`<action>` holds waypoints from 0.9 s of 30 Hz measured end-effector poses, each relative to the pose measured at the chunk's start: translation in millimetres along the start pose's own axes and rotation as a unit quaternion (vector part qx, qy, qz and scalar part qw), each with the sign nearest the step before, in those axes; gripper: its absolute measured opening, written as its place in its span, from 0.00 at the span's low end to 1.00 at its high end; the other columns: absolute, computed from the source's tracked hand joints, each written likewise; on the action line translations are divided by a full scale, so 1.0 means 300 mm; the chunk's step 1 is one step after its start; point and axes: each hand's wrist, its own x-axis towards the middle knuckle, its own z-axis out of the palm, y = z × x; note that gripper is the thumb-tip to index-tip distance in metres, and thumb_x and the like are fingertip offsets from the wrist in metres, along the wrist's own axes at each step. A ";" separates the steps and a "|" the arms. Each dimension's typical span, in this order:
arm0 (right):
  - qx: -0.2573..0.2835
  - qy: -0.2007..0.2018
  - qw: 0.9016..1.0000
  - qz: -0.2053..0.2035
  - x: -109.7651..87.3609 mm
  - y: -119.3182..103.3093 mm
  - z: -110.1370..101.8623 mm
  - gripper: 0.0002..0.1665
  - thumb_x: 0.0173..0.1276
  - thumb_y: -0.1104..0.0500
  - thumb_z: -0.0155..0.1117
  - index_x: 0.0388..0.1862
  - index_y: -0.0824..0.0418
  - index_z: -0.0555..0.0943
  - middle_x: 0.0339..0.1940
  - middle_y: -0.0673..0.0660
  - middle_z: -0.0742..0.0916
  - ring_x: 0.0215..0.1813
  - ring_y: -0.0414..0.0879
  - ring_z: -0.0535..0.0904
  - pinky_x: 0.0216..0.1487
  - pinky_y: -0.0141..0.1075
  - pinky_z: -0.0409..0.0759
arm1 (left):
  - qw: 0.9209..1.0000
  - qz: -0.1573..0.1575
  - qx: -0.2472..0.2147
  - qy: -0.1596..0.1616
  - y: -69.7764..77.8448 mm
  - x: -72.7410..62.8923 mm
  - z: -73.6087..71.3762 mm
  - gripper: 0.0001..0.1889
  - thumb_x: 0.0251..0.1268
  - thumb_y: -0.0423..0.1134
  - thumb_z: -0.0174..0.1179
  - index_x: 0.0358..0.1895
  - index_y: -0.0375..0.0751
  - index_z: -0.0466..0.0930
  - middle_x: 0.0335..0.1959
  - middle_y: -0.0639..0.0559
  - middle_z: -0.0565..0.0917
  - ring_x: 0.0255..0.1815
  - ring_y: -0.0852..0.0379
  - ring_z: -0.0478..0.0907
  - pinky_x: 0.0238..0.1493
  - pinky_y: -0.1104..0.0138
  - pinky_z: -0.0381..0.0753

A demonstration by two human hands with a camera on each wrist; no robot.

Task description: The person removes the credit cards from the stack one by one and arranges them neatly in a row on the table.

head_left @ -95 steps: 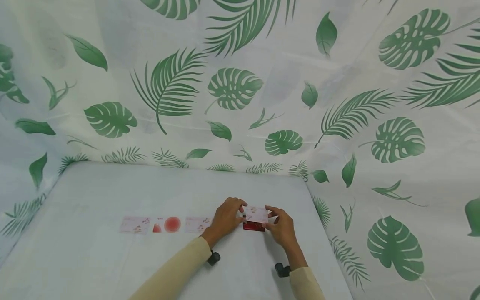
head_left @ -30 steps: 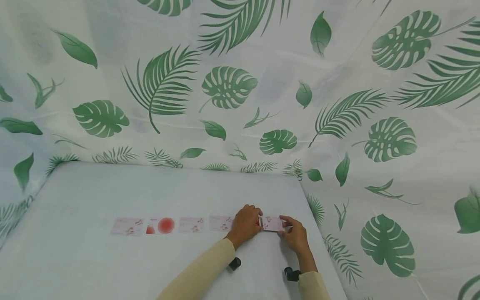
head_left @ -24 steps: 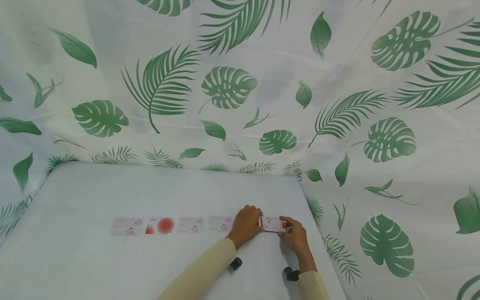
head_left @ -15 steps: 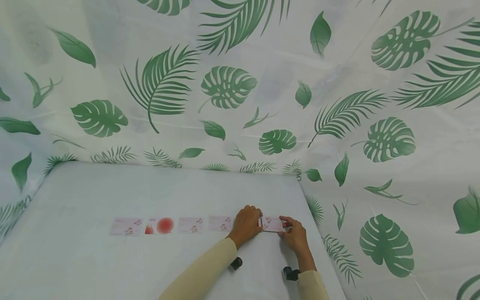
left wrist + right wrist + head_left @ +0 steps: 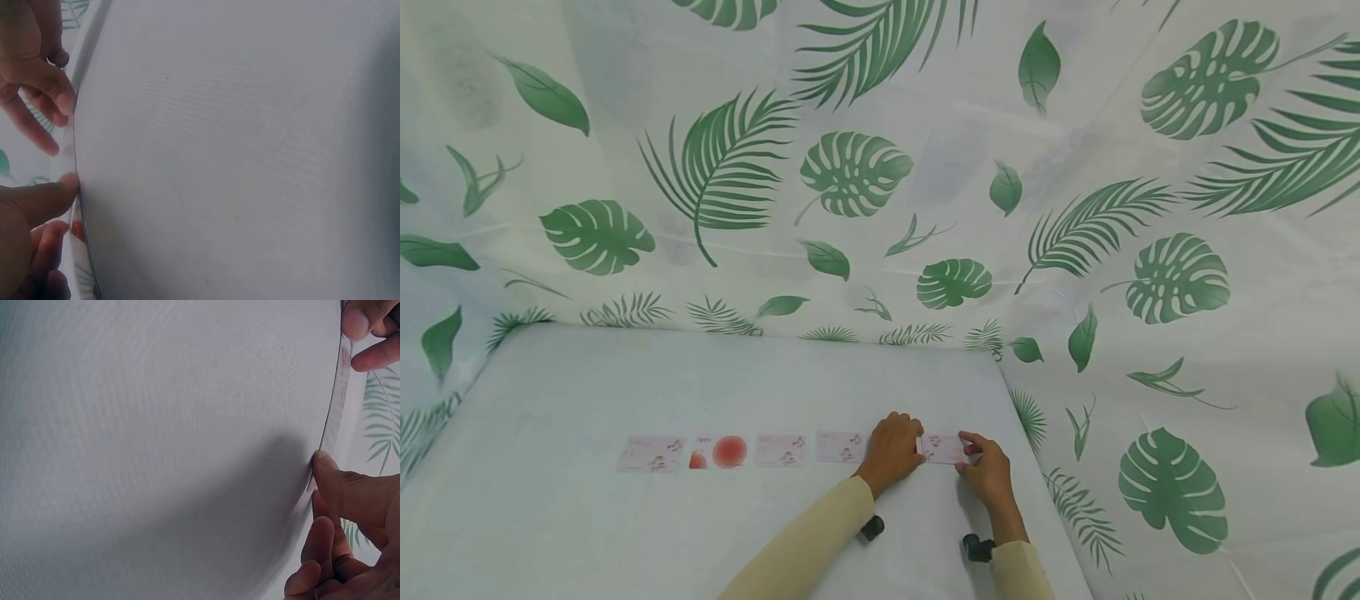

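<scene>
A pink-and-white printed card [image 5: 942, 449] lies close to the white table, the last in a row of cards. My left hand [image 5: 889, 454] is at its left end, thumb at the near edge and index finger at the far edge. A bit of a red card [image 5: 78, 230] shows under that hand in the left wrist view; the hand hides the rest. My right hand [image 5: 989, 473] pinches the card's right end, thumb near and fingers far. Between both hands the card [image 5: 336, 394] appears as a thin flat strip in the right wrist view.
Left of my hands lie a pink card [image 5: 839, 447], another pink card [image 5: 780, 450], a white card with a red disc [image 5: 718, 452] and one more pink card [image 5: 651, 454]. Leaf-printed cloth [image 5: 865, 183] rises behind the white table [image 5: 700, 533] and at its sides.
At 3.2 seconds ago, both hands held the pink card overlapping the red card. It has since moved right and settled beside it. In the last second the hands barely move and the card's dark edge line fades.
</scene>
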 end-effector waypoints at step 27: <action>-0.043 0.057 0.994 -0.077 -0.017 -0.120 0.026 0.43 0.67 0.52 0.78 0.79 0.55 0.73 0.80 0.71 0.72 0.78 0.71 0.61 0.74 0.70 0.62 | 0.997 0.067 -0.023 0.016 -0.094 -0.024 -0.109 0.35 0.72 0.61 0.65 0.75 0.46 0.74 0.60 0.49 0.82 0.60 0.51 0.76 0.55 0.58 0.77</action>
